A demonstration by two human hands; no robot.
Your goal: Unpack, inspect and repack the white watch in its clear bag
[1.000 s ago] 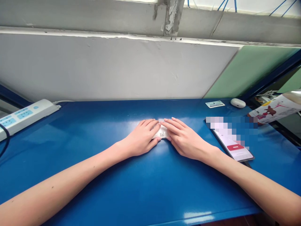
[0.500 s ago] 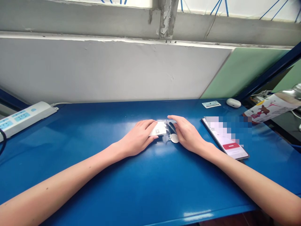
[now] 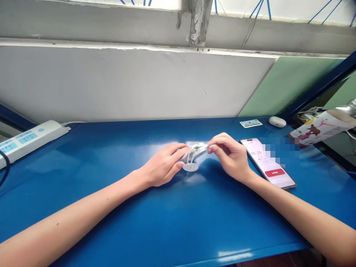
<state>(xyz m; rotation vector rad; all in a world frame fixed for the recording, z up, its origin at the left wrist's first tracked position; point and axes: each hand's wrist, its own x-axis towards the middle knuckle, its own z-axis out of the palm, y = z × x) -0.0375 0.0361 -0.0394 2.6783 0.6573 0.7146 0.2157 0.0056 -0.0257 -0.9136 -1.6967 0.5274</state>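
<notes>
Between my two hands is a small clear plastic packet (image 3: 198,148), shiny, with whitish strips across its top; what is inside is hard to make out. A flat round white tag (image 3: 190,167) hangs at its near side, with faint marks on it. My left hand (image 3: 168,163) is closed on the packet's left end, thumb at the near edge. At the right end, my right hand (image 3: 229,155) pinches the packet between thumb and fingertips, its other fingers curled. The packet is held tilted, its right end higher, over the blue table (image 3: 178,222).
A lit phone (image 3: 274,172) lies right of my right hand. Behind it are a white card (image 3: 250,123) and a white earbud case (image 3: 277,121). A labelled bottle (image 3: 322,128) leans at the far right. At the left sits a white power strip (image 3: 32,139).
My right hand has turned and closed into a pinch on the packet's right end, lifting it. The round tag has shifted left, towards my left thumb. My left hand has hardly moved.
</notes>
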